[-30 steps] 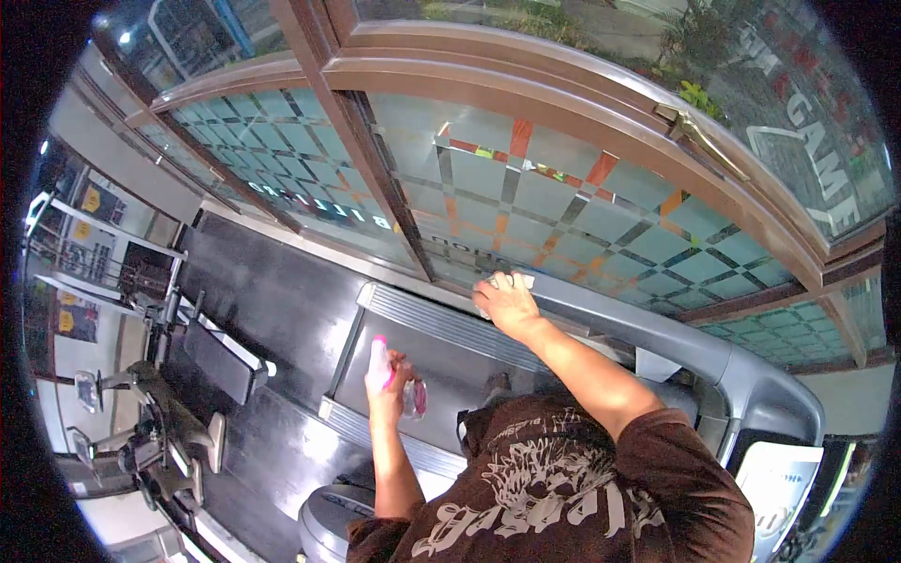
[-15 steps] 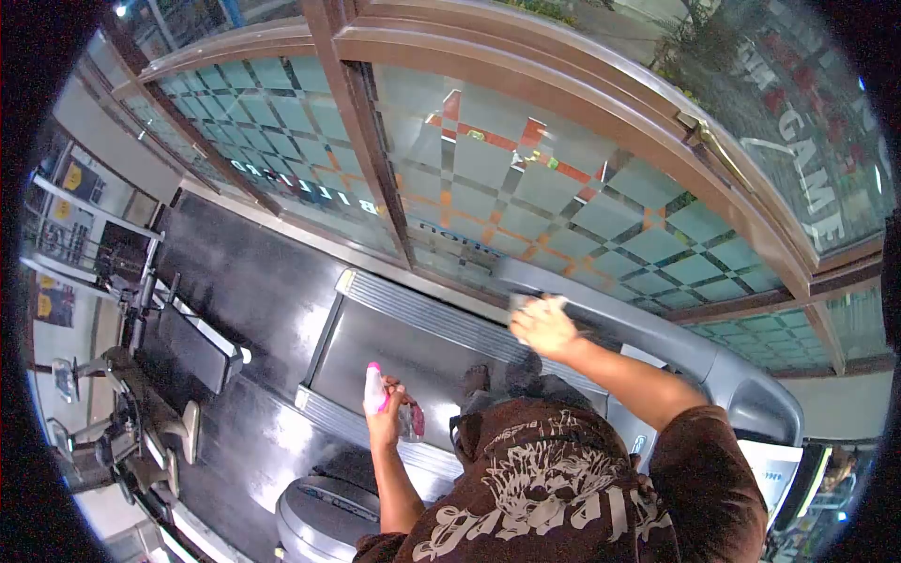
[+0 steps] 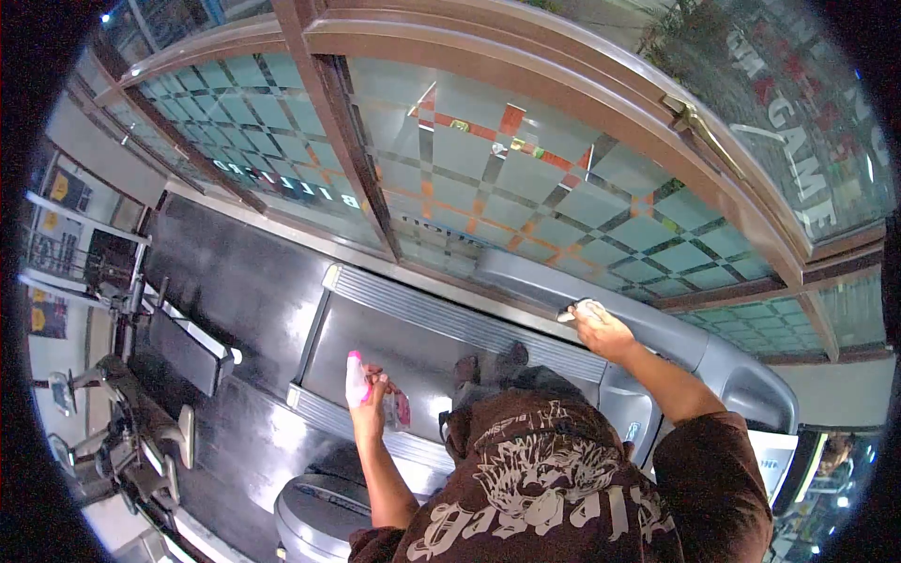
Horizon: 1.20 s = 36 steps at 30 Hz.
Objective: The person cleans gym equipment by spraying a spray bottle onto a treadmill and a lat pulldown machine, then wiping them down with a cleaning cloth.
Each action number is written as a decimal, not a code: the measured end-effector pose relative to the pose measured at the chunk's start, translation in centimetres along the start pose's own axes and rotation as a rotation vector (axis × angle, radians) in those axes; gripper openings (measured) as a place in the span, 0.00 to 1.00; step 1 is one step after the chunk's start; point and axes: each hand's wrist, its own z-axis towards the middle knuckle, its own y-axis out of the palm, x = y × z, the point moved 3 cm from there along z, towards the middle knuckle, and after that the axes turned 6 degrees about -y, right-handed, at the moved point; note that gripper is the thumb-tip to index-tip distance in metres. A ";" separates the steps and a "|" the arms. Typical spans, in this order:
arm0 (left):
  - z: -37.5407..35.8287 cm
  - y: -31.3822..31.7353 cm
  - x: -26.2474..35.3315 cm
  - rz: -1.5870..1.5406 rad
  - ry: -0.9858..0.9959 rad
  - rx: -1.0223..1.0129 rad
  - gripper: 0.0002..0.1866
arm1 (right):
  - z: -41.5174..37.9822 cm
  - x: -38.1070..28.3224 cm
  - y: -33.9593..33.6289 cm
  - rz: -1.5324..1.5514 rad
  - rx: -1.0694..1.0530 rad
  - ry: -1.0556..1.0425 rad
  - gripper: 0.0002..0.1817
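Note:
My left hand [image 3: 370, 394] is closed around a spray bottle [image 3: 356, 375] with a white and pink head. The bottle's clear and pinkish body shows past the fingers, over the treadmill belt [image 3: 361, 340]. In my right hand [image 3: 608, 336] a bunched whitish cloth [image 3: 587, 308] is gripped, with a dark patch at its left end. That hand overlaps the long grey treadmill side arm [image 3: 648, 324] in this view, below the frosted window panels.
Brown-framed windows [image 3: 352, 159] with a checked frosted pattern run along the far side. A second grey machine cover [image 3: 319, 511] stands at the lower front. To the left are a padded bench [image 3: 188, 349] and other gym equipment [image 3: 122, 413] on the dark floor.
My right hand has moved right and slightly back with the cloth, from near the arm's left end to its middle. My left hand with the bottle has shifted slightly left.

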 end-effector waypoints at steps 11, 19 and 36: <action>3.0 0.9 -1.0 0.079 0.000 -0.091 0.15 | 20.2 -2.5 -4.9 0.123 0.354 0.064 0.20; 1.7 3.1 2.2 0.117 0.031 -0.186 0.16 | -3.3 -1.9 4.0 0.327 0.079 0.359 0.24; 3.8 9.6 6.6 0.115 0.022 -0.342 0.15 | 2.5 0.6 -3.6 0.056 0.196 0.344 0.24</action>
